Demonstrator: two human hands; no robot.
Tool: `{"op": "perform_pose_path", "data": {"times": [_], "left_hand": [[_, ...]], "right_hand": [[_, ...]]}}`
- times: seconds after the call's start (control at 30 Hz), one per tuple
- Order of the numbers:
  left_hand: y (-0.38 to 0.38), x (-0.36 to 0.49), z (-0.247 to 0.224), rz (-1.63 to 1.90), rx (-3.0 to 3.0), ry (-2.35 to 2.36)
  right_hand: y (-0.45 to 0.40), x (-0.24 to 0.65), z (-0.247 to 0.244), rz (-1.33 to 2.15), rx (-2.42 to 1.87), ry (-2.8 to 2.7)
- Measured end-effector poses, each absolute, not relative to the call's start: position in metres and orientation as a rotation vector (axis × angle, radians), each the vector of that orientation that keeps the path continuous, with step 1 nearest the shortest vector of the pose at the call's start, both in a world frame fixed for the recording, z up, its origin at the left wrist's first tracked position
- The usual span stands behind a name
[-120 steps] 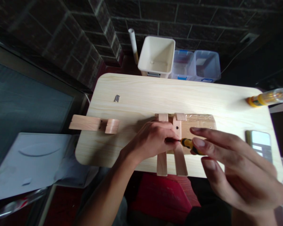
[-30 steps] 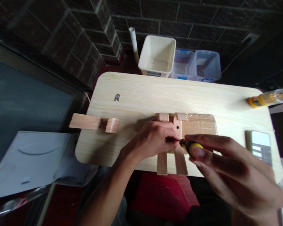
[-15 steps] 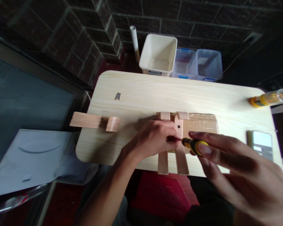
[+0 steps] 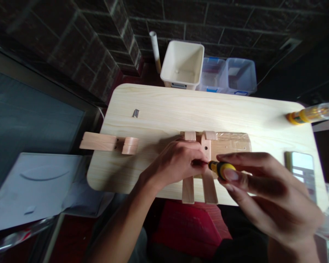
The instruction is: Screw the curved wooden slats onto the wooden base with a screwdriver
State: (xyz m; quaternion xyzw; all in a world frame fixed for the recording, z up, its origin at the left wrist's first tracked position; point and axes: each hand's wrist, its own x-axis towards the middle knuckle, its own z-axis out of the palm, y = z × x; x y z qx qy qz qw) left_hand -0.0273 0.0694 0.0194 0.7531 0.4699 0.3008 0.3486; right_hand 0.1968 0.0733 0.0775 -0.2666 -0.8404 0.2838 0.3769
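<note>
My right hand (image 4: 274, 197) grips the yellow-and-black handle of a screwdriver (image 4: 222, 169), which points left. At its tip, my left hand (image 4: 178, 160) is closed in a pinch; what its fingers hold is hidden. Both hands are over two curved-ended wooden pieces, a left one (image 4: 188, 190) and a right one (image 4: 210, 189), lying across a brown board (image 4: 233, 140) that looks wrapped in clear film. A dark hole shows in the right wooden piece, above my left fingertips. The screwdriver's tip meets this piece or the fingers; I cannot tell which.
Two similar wooden pieces (image 4: 100, 141) overhang the table's left edge. Several dark screws (image 4: 135, 113) lie on the pale table (image 4: 164, 98). A phone (image 4: 303, 168) and a clear-and-yellow cylinder (image 4: 304, 116) are at right. A cream bin (image 4: 182, 62) and clear boxes (image 4: 239, 75) stand behind.
The view has shifted slightly. My right hand's fingers and palm have turned a little around the screwdriver handle; my left hand keeps its pinch at the same place.
</note>
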Motion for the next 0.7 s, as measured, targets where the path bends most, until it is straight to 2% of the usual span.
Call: {"op": "perform_pose_path", "data": {"times": [0.27,0.7], "left_hand": [[0.0703,-0.0289,0.017,0.815,2.006,1.173],[0.07,-0.0289,0.0166,0.81,1.982,1.167]], "right_hand": [[0.0701,0.197,0.0745,0.824,-0.691,-2.079],[0.074,0.2025,0.0728,0.795,-0.71,-2.136]]}}
